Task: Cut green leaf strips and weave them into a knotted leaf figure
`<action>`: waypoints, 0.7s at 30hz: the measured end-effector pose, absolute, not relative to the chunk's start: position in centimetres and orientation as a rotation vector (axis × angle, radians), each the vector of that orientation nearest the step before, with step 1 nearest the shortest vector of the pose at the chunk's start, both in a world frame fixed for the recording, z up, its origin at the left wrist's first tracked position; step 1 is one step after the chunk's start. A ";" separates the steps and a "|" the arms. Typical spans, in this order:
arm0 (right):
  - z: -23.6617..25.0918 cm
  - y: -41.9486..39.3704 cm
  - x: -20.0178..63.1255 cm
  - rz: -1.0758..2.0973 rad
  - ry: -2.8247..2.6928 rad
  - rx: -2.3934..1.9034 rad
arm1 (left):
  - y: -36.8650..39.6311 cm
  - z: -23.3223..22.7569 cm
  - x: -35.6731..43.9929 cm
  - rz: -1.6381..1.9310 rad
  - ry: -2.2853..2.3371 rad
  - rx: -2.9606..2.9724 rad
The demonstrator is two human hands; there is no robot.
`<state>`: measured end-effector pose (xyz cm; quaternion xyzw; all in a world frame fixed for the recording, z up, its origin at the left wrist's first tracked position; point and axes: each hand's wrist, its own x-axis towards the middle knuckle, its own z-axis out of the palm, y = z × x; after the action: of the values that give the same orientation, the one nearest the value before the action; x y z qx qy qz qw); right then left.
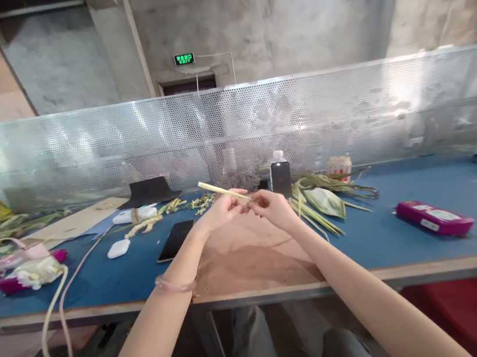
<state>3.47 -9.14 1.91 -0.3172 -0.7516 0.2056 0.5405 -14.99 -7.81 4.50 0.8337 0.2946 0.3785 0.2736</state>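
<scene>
Above the bare wooden patch of the table, my two hands are close together, working on a pale green leaf strip (217, 189). The strip slants from upper left down to the right, and its free end sticks out past my left hand. My left hand (225, 206) is closed on it, thumb and fingers pinched. My right hand (268, 202) pinches its right end; the fingertips hide that end. Just right of my right hand lies a bundle of long green leaf strips (320, 217) with a broad pale leaf (325, 202).
A dark bottle with a white cap (281, 176) stands behind my right hand. At left lie a black phone (176, 240), a white case (118, 249) and a cable (63, 295). A purple packet (434, 217) is at right. A perforated metal screen (162, 130) borders the back.
</scene>
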 end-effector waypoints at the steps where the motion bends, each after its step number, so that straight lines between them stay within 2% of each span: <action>1: 1.9 -9.2 3.4 0.495 -1.792 -0.750 | -7.8 4.5 -15.1 1.008 0.804 2.233; 10: 1.9 -9.0 3.3 0.757 -1.772 -0.606 | -7.8 5.0 -15.6 1.063 0.872 2.119; 21: 1.6 -8.9 3.1 0.869 -1.675 -0.641 | -7.8 4.5 -15.0 1.022 0.889 2.039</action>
<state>3.11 -8.94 1.59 -0.2701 -0.7058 0.3661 0.5431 -15.04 -7.77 4.47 0.7834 0.3417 0.3925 0.3399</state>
